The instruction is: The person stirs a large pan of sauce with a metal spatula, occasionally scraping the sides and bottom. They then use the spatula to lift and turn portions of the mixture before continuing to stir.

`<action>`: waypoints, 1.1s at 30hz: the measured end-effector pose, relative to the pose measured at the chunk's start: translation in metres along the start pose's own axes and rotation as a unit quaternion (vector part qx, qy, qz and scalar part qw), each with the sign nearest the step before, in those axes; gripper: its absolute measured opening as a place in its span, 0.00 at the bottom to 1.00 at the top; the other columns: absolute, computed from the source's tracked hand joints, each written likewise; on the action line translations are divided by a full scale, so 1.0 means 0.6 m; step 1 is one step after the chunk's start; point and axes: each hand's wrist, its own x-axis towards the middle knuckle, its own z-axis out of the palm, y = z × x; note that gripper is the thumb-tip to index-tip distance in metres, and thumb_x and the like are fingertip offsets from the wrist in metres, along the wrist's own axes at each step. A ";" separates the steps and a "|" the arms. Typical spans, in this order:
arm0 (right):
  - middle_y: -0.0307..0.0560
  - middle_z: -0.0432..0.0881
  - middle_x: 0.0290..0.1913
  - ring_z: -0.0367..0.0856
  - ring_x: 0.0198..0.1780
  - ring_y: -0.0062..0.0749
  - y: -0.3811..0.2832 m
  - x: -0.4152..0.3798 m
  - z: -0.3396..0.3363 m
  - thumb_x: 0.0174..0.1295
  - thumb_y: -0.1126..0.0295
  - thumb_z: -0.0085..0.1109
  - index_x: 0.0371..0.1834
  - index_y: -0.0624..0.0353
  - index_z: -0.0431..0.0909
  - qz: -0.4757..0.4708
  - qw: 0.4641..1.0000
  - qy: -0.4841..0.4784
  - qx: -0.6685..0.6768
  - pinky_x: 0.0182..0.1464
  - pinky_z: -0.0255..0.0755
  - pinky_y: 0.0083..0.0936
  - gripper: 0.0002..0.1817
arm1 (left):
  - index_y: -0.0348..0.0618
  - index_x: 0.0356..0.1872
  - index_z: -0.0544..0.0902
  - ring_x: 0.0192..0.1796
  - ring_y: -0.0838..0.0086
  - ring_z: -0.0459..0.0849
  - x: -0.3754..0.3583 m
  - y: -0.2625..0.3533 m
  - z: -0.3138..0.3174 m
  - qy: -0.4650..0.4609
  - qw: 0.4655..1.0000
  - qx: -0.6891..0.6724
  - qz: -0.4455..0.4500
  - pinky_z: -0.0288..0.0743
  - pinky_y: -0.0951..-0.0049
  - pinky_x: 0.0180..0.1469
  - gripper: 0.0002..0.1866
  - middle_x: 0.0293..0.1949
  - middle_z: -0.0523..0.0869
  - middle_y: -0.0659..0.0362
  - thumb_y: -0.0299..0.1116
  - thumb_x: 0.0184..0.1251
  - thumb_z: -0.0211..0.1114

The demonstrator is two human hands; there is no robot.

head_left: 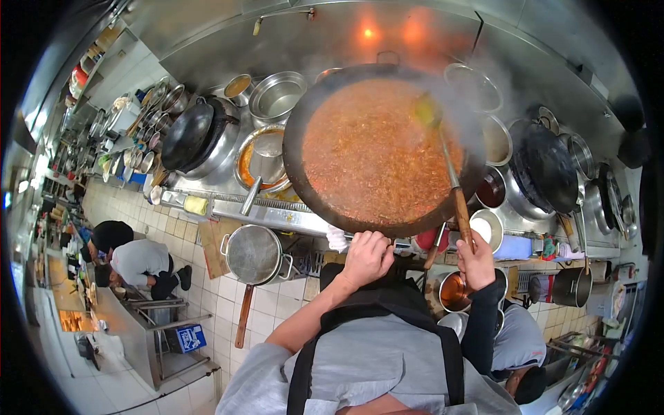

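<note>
- A large round black wok (pixel 311 180), filled nearly to its rim with steaming orange-red sauce (pixel 370 149), is taken as the landmark; it is seated over the burner of the long stainless steel bench (pixel 277 216), presumably so that so heavy a load is borne by the range and not by the arms.
- Left of the wok, a second black wok (pixel 188 135) is tipped on its side against a steel basin, likely set to drain and out of the way.
- Just left of the wok's edge, a steel bowl of orange seasoning (pixel 252 169) with a ladle resting in it is kept within easy reach.
- Below and left of the wok, a round steel lidded pot (pixel 254 254) is set apart from the heat.
- Right of the wok, a dark pan (pixel 546 166) and small steel bowls are crowded together.
- A long ladle with a steel shaft and wooden handle (pixel 458 207) is stood in the sauce at the wok's right side, its bowl blurred by steam.
- The left hand (pixel 366 257) is clenched over a white cloth (pixel 337 238) at the wok's near rim, seemingly as protection from the hot metal while the wok is steadied.
- The right hand (pixel 476 261) is wrapped round the wooden handle's low end, far from the steam.
</note>
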 end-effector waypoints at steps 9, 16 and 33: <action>0.77 0.92 0.55 0.93 0.57 0.75 0.097 0.016 0.034 0.79 0.67 0.71 0.81 0.71 0.77 -0.155 0.950 0.128 -0.240 0.58 0.86 0.53 0.32 | 0.41 0.41 0.84 0.46 0.46 0.88 0.079 0.008 -0.030 -0.104 0.991 -0.066 -0.042 0.82 0.47 0.52 0.09 0.40 0.87 0.49 0.32 0.75 0.77; 0.77 0.92 0.51 0.92 0.54 0.76 0.133 -0.002 0.042 0.79 0.67 0.71 0.82 0.67 0.77 -0.195 0.943 0.153 -0.223 0.55 0.85 0.56 0.31 | 0.41 0.39 0.83 0.42 0.46 0.91 0.073 0.006 0.016 -0.086 0.994 -0.012 -0.064 0.86 0.45 0.43 0.10 0.36 0.88 0.49 0.33 0.76 0.76; 0.77 0.91 0.61 0.92 0.61 0.75 0.203 -0.015 0.025 0.84 0.65 0.66 0.89 0.67 0.70 -0.174 0.938 0.143 -0.264 0.61 0.86 0.54 0.35 | 0.42 0.38 0.82 0.41 0.47 0.92 0.066 0.008 0.019 -0.076 0.995 0.002 -0.068 0.87 0.46 0.43 0.11 0.36 0.89 0.49 0.33 0.75 0.76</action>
